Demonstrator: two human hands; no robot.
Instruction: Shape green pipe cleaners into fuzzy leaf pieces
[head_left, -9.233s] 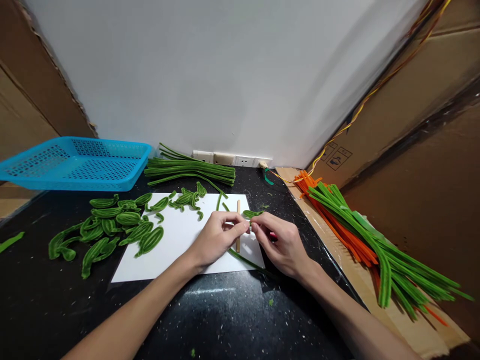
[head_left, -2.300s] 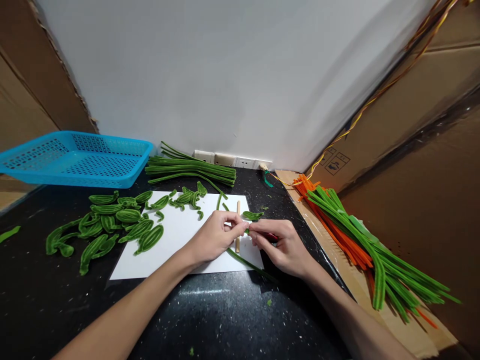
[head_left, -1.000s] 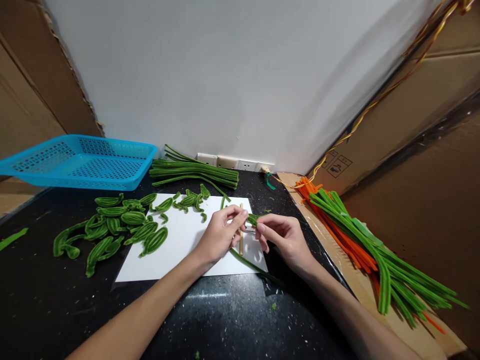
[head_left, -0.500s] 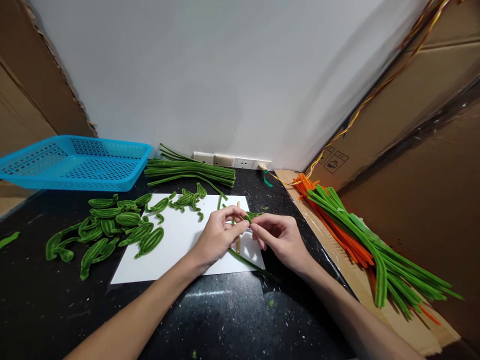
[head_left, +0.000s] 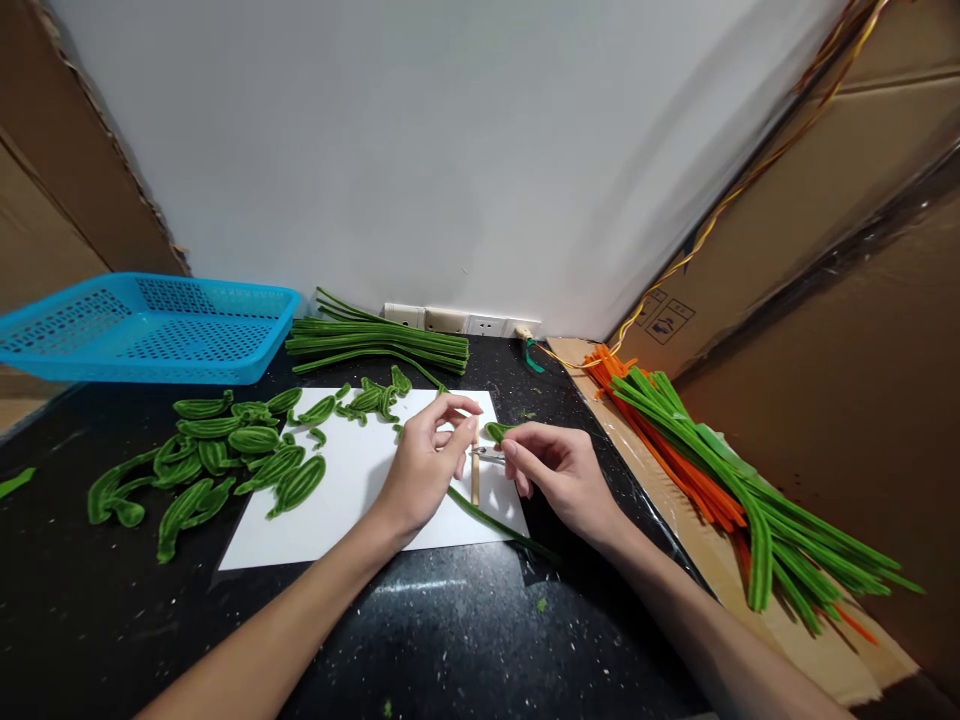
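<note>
My right hand (head_left: 561, 468) pinches a small folded piece of green pipe cleaner (head_left: 496, 431) between thumb and fingertips. Just left of it is my left hand (head_left: 424, 460), its thumb and forefinger apart with nothing between them. Between the hands shows the silver tip of a metal tool (head_left: 489, 453); whether it is held or lying down I cannot tell. Beneath them, a thin wooden stick (head_left: 475, 480) and a long green pipe cleaner (head_left: 491, 521) lie across the white paper (head_left: 345, 530). Several leaf-shaped green pipe cleaner pieces (head_left: 255, 440) spread over the paper's left side and the table.
A blue perforated basket (head_left: 262, 345) stands at the back left. Behind the paper lies a bundle of dark green pipe cleaners (head_left: 382, 345), near wall sockets (head_left: 486, 326). Bright green strips (head_left: 720, 480) and orange strips (head_left: 675, 465) rest on cardboard (head_left: 832, 665) at the right.
My left hand has let go of the small green piece and drawn slightly left, its fingers parting. The piece stays in my right hand, and the metal tip now shows more clearly.
</note>
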